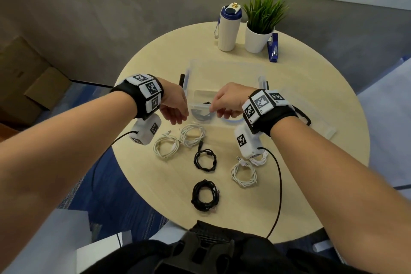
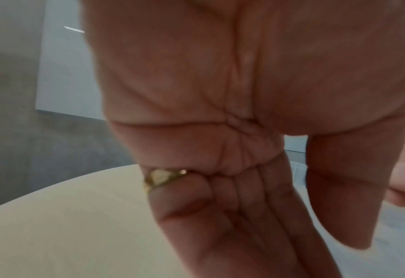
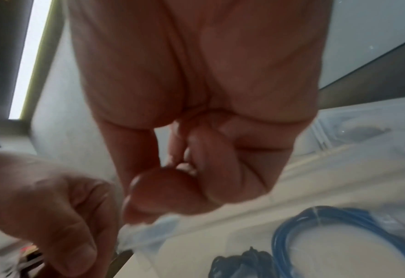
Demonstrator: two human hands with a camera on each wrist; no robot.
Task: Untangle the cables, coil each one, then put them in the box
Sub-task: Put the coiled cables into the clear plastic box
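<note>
you have four white coiled cables and two black ones on the tabletop, one blue and one black in the box.

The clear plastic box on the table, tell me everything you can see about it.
The clear plastic box is a see-through, lidless rectangular tub with dark latch handles at its left and right ends. It sits upright on the round table, nearer than the bottle and potted plant. Inside lie a blue cable coil and a black cable bundle. The left hand and right hand hover over its near rim; whether the fingers touch it is unclear.
</note>
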